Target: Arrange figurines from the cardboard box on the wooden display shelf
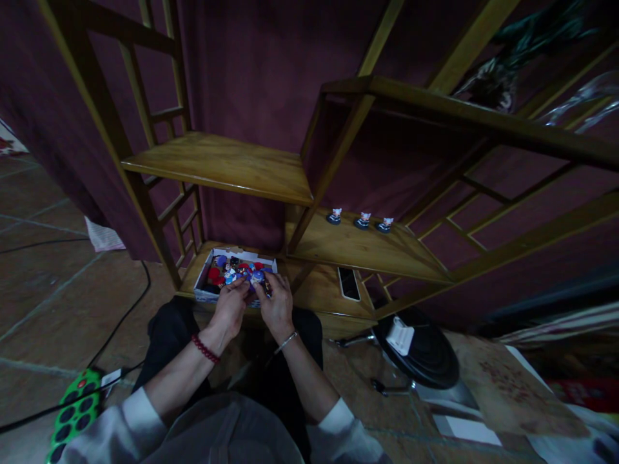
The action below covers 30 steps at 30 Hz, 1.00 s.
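Note:
Over the front of an open cardboard box (206,296), my left hand (231,309) and my right hand (277,309) meet at a small blue-and-purple figurine (257,277). Fingers of both hands are closed around it, and its lower part is hidden by them. Inside the box lie several small red, blue and dark figurines, including a red piece (214,276) at the left. The box rests on the lowest wooden shelf, just in front of my knees.
Three small figurines (362,221) on dark round bases stand in a row on the middle-right shelf (338,243). A phone (349,283) lies on the low board. To the right is a black round stool (430,354); a green power strip (77,409) with cables lies left.

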{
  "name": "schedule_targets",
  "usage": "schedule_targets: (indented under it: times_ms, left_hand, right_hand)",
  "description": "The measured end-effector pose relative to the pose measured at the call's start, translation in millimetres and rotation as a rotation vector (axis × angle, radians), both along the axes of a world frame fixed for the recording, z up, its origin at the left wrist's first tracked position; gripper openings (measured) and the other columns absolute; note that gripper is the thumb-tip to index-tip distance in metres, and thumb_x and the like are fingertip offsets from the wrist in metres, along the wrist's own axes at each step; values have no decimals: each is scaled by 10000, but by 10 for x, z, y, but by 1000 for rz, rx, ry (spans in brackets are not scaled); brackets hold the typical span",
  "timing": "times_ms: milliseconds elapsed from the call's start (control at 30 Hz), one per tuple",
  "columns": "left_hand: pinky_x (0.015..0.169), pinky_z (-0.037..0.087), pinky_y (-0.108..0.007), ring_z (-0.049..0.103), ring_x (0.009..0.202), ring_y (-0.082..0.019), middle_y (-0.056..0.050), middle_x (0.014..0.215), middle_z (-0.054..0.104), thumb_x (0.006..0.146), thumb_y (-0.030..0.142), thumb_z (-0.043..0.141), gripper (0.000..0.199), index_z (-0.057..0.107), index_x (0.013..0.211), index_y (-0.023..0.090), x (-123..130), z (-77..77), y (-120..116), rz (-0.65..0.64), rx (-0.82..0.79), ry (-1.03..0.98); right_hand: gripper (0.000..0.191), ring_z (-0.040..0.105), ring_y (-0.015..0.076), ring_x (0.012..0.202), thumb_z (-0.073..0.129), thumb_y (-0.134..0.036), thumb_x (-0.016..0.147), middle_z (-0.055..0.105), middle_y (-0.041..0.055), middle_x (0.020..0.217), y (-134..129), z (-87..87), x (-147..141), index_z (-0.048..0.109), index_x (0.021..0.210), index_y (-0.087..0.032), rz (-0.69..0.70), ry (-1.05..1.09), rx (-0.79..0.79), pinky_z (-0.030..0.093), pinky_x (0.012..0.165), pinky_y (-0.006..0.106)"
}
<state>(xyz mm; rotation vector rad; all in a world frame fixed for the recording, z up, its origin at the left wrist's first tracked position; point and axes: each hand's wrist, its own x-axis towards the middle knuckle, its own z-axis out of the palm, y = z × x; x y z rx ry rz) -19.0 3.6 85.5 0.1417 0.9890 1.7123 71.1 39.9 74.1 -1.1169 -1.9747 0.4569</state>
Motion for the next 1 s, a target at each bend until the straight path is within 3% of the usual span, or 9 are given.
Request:
schedule_targets:
  times_ms: [167,500,767,1000]
  left_hand:
    - [695,469,-290,587,631,-124,-23,654,634,556,122,678,122,605,653,110,52,27,-2,6,21,35]
    - [710,478,-294,594,630,-126,-19,640,636,593,83,642,67,604,636,116,121,66,-12,-27,2,-12]
    - [746,474,-290,614,741,-154,-48,737,665,626,90,608,90,628,708,123,171,64,-19,-78,27,10]
    - [744,475,-293,596,707,-129,-33,750,648,645,71,573,107,598,729,132,278,81,-28,-87,-28,33]
  right_hand:
    - [248,507,207,905,508,-301,798,608,75,941,-23,107,71,605,1003,-198,23,4,27,410,804,340]
    - [256,515,211,926,533,-309,782,593,80,963,-25,47,170,588,1000,-187,3,47,-11,410,829,351]
    - [234,521,186,943,554,-301,778,603,52,984,-37,142,215,597,993,-218,33,152,-46,413,846,328]
    - [207,532,183,929,561,-294,774,609,52,957,-24,167,324,609,954,-205,3,144,-54,419,835,312]
